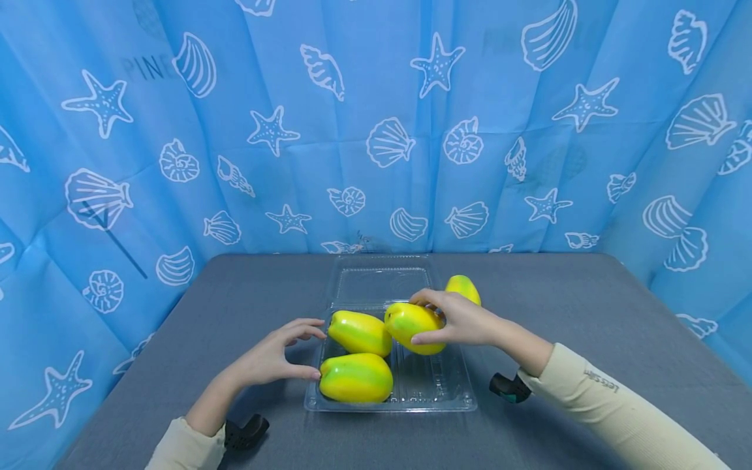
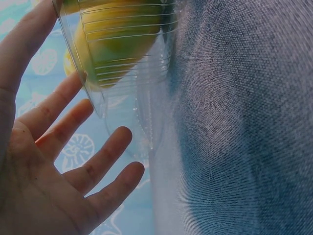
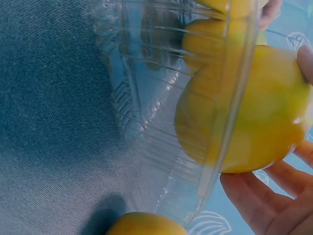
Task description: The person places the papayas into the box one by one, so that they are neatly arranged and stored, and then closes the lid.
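At lower centre, one yellow-green fruit (image 1: 411,329) was gripped by the right hand (image 1: 460,318) over a clear clamshell container (image 1: 433,385); the left hand (image 1: 273,352) was held, fingers spread, at its left edge.

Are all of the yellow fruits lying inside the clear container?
No, one yellow fruit lies on the grey table outside the clear container, partly hidden behind the right hand in the head view.
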{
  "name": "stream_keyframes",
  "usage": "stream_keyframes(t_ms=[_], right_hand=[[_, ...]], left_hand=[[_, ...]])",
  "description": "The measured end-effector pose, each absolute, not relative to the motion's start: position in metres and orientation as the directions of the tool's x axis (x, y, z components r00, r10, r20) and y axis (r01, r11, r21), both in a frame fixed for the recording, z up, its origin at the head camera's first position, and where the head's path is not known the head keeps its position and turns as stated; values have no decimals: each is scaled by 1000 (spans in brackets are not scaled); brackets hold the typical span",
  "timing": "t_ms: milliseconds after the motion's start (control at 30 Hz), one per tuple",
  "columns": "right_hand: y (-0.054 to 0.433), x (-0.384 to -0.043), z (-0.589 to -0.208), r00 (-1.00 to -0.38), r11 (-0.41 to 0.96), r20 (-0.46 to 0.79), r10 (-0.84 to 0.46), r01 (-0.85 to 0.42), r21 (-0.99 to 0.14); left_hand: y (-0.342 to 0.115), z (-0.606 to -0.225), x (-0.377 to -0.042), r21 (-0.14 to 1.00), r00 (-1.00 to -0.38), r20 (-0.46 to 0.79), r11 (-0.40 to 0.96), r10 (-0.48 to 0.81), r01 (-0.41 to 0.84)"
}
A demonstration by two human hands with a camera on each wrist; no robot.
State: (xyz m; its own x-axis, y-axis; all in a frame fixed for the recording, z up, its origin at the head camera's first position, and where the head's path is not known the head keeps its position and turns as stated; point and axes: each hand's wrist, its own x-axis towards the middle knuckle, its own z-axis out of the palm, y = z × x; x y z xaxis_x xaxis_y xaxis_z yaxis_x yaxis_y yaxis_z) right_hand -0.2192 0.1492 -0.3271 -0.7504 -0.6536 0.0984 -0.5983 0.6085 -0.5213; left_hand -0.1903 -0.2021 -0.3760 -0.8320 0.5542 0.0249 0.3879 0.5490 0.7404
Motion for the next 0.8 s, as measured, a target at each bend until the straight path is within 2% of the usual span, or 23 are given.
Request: stream_keyframes(t_ms=[800], right_hand=[[142,-219,-338,-794,693,86,-602,-573,-437]], left_hand=[[-202,-377,-191,740,-831,32,546,556,394]])
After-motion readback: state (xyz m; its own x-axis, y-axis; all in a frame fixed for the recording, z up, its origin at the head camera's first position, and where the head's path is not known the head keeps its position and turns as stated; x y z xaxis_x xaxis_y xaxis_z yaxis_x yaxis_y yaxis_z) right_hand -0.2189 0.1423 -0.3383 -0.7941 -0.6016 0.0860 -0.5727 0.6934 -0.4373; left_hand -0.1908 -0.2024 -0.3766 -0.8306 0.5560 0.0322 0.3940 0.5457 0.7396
